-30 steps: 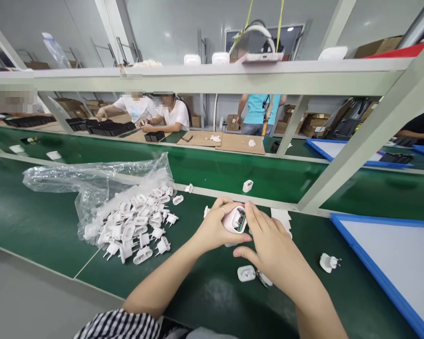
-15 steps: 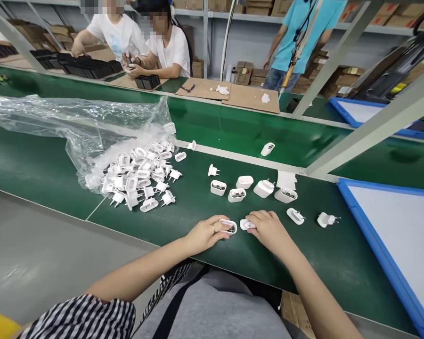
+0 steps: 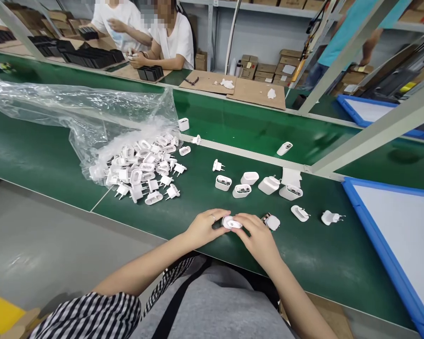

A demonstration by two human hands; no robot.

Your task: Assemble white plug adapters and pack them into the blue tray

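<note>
My left hand (image 3: 205,228) has its thumb and fingers closed on one side of a white charger (image 3: 232,222). My right hand (image 3: 256,235) grips the other side, its fingertips on the white plug piece at the top. Fingers hide most of the charger's body. Close beyond the right hand lies a white charger part with some metal showing (image 3: 273,222). Farther back stand several open white charger housings (image 3: 223,182) with circuit parts inside, and a charger with a plug top (image 3: 269,185). Two loose plug pieces (image 3: 299,213) lie to the right.
A heap of white plug pieces (image 3: 141,169) spills from a clear plastic bag (image 3: 123,110) on the left. A blue-rimmed tray (image 3: 378,252) takes up the right side. White chargers (image 3: 284,149) lie on the green belt (image 3: 229,125). Co-workers are across it.
My hands have come together, joining the separate plug piece and housing into one held charger. A part now shows beyond my right hand. The person in blue has moved right; the view has shifted slightly.
</note>
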